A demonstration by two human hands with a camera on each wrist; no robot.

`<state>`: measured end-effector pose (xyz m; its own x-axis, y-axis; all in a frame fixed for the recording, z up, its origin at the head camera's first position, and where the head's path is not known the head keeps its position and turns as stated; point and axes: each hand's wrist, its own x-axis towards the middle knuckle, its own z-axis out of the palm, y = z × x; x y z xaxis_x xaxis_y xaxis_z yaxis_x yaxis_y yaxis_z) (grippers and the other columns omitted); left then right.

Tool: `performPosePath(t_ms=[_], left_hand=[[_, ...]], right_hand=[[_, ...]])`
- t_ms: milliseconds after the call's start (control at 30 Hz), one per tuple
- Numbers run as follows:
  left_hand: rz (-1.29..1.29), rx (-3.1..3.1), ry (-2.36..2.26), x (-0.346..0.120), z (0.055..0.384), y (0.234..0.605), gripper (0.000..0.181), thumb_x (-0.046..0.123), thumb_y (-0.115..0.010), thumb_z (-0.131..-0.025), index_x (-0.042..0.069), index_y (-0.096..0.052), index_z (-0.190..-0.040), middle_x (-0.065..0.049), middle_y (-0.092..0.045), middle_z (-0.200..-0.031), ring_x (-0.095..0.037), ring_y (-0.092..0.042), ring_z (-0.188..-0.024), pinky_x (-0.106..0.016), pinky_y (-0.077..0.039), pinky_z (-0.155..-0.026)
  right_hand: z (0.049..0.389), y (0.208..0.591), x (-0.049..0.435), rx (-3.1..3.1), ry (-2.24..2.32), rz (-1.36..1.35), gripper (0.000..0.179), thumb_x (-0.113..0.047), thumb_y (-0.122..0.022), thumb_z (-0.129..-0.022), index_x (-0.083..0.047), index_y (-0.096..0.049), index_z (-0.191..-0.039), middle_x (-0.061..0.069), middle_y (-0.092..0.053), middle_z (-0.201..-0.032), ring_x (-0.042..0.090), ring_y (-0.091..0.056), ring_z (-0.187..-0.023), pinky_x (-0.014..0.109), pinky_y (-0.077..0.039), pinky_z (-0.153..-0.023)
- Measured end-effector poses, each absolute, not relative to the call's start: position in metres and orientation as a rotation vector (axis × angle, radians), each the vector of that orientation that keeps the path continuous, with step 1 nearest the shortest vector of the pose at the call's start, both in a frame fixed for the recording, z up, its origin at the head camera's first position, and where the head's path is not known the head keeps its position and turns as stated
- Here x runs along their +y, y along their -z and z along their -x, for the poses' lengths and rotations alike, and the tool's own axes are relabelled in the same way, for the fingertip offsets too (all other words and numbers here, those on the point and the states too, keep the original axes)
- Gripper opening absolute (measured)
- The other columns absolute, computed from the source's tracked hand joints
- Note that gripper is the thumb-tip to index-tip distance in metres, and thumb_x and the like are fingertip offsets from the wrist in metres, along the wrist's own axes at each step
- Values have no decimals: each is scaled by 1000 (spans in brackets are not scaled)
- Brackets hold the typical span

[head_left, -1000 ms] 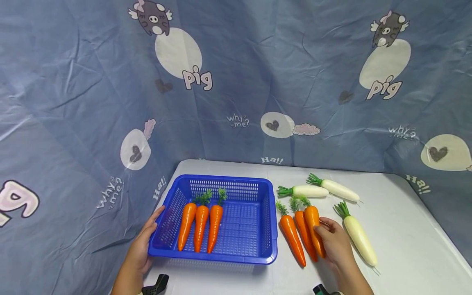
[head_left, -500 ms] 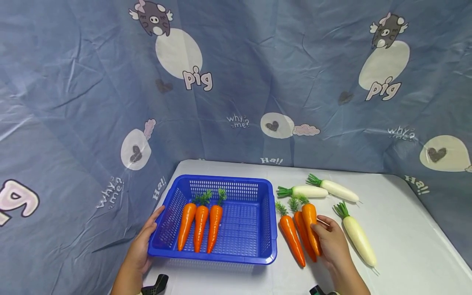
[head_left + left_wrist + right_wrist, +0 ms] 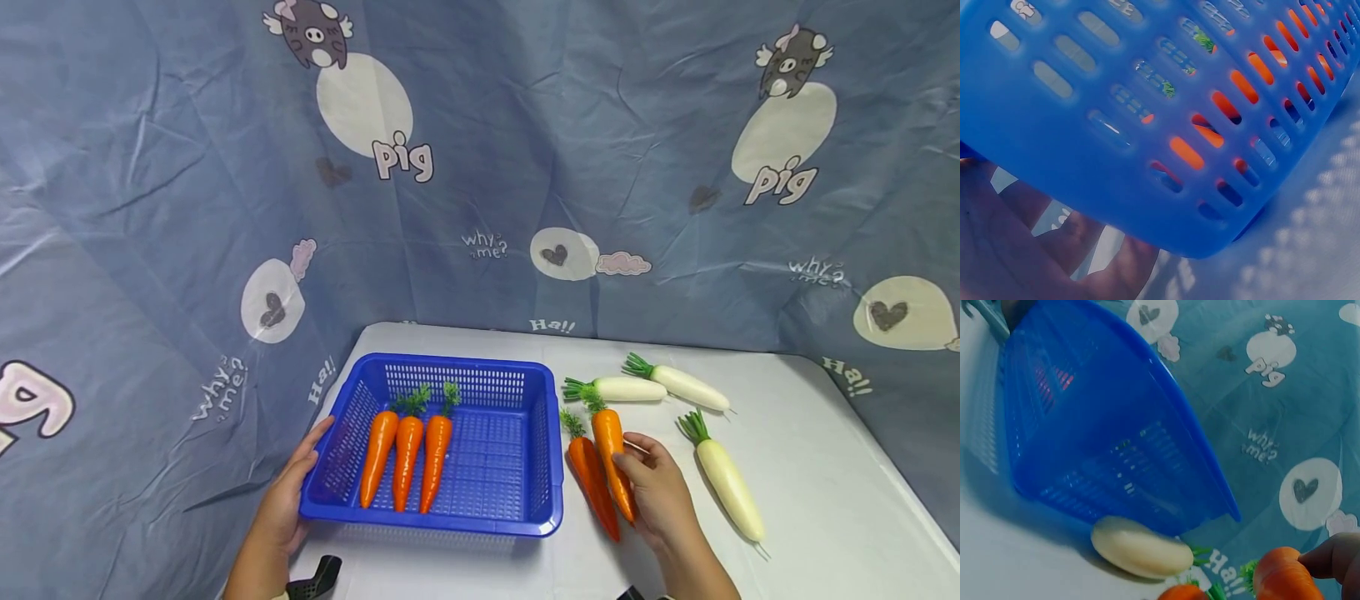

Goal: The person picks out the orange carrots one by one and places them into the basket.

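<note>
My right hand (image 3: 660, 483) pinches an orange carrot (image 3: 609, 429) with a leafy green top, thumb on its near side. That carrot overlaps another carrot (image 3: 588, 479) lying on the table right of the blue plastic basket (image 3: 495, 528); a third one there is hidden. The right wrist view shows the held carrot (image 3: 1282, 575) by the thumb. Against the basket's left side rests my left hand (image 3: 288, 492), its fingers extended along the rim. Inside the basket, three carrots (image 3: 407, 458) lie side by side in its left half, tops pointing away.
Two white radishes with green stems lie behind the carrots: one radish (image 3: 630, 389) near the basket, another radish (image 3: 693, 387) farther back. A third radish (image 3: 731, 487) lies right of my right hand. Blue printed cloth (image 3: 480, 167) hangs behind the white table (image 3: 832, 467).
My right hand has moved left with the carrot, which now covers the middle carrot of the group beside the basket. The left hand and the basket have stayed in place.
</note>
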<state>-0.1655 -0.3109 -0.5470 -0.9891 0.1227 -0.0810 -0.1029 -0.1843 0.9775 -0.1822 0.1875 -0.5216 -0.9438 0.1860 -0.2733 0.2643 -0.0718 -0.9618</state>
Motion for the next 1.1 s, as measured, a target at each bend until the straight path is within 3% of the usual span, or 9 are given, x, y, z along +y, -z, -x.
performPosePath(t_ms=[300,667,1100], left_hand=[[-108,1895,-2323,-315,164,551,56,33,-26,-116,23,-13,-169,11,-35,-154,-11,-59,-119,-33,-57,-89],[-151,1853,-2343,-317,166,550,56,32,-26,-116,25,-12,-169,14,-41,-151,-12,-62,-115,-33,-59,-87],[-84,1912,-2320,-313,166,549,56,32,-25,-115,23,-13,-169,11,-32,-153,-9,-58,-117,-30,-56,-87]], right_hand=[[180,521,172,2042,2262,-460,45,-4,-62,-100,-2,-46,-142,8,-59,-122,18,-62,-105,30,-56,-85],[180,512,156,2066,2248,-437,44,-4,-63,-99,-2,-50,-142,11,-58,-127,19,-61,-108,26,-55,-87],[184,500,139,1974,2362,-359,44,1,-62,-98,0,-50,-141,16,-58,-124,24,-63,-106,33,-59,-84]])
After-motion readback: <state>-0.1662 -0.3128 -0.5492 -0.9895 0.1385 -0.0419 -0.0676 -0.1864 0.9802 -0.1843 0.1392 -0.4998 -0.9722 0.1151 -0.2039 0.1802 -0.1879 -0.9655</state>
